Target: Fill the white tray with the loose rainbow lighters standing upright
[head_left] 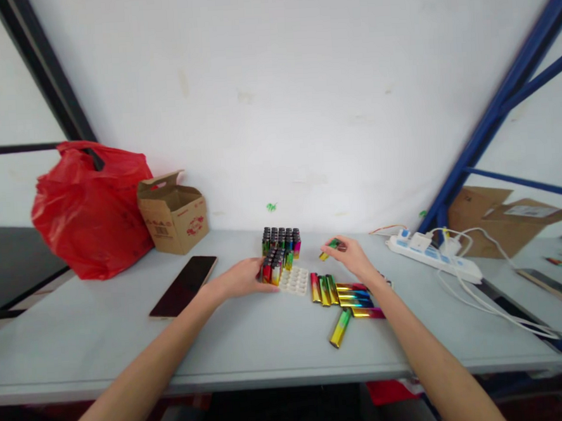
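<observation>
My left hand (244, 277) is closed around the left end of a white tray (295, 281) with rows of round pockets. Black-topped, shiny coloured lighters (273, 266) stand upright in the tray's left part, while pockets on its right side show bare. In my right hand (351, 255), a green and yellow lighter (330, 249) is pinched between the fingers, tilted above the table. Just behind the tray stands a block of upright lighters (281, 239). Several loose metallic lighters (355, 298) lie beneath and left of my right forearm, with one green-yellow lighter (340, 328) nearer the front edge.
A dark-screened phone (185, 286) lies left of my left hand. Behind it are an opened cardboard box (186, 222) and a red plastic bag (93, 212). On the right, a white power strip (434, 258) trails cables, with flattened cardboard (481, 217) against the blue frame.
</observation>
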Demonstrator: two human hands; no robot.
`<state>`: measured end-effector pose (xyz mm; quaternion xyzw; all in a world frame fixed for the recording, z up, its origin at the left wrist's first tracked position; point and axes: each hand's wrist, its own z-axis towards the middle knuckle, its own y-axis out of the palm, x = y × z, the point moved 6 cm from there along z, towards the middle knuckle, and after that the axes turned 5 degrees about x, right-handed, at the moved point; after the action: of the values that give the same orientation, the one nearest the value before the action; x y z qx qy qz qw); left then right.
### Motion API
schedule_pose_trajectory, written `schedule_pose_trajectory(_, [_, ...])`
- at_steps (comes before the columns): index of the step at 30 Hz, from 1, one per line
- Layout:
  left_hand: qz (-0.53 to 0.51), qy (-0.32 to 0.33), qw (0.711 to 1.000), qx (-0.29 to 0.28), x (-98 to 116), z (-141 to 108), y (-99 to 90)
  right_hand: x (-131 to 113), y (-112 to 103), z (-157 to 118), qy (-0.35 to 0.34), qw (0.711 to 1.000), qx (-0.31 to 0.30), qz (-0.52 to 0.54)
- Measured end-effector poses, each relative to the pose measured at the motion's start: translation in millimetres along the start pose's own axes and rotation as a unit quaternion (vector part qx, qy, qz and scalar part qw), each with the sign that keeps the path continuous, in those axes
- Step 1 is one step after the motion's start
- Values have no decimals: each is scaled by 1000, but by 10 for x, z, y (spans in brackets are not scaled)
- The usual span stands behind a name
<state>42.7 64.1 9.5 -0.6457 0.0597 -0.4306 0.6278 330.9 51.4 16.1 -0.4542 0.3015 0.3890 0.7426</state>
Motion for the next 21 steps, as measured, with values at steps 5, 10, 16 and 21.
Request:
schedule_pose_trajectory(5, [5,11,1000,8,24,2,-22,-45,191,-58,40,991,-21,125])
schedule_pose_trajectory(10, [8,7,1000,0,10,3,-7,-161,378,-156,103,967,-45,229])
schedule_pose_trajectory(16, [9,11,1000,-8,-1,8,15,-150,500,-177,176,942,-74,277])
schedule_pose_trajectory(21, [12,3,1000,-10,25,4,-6,-113,502,-209,189,952,-28,240])
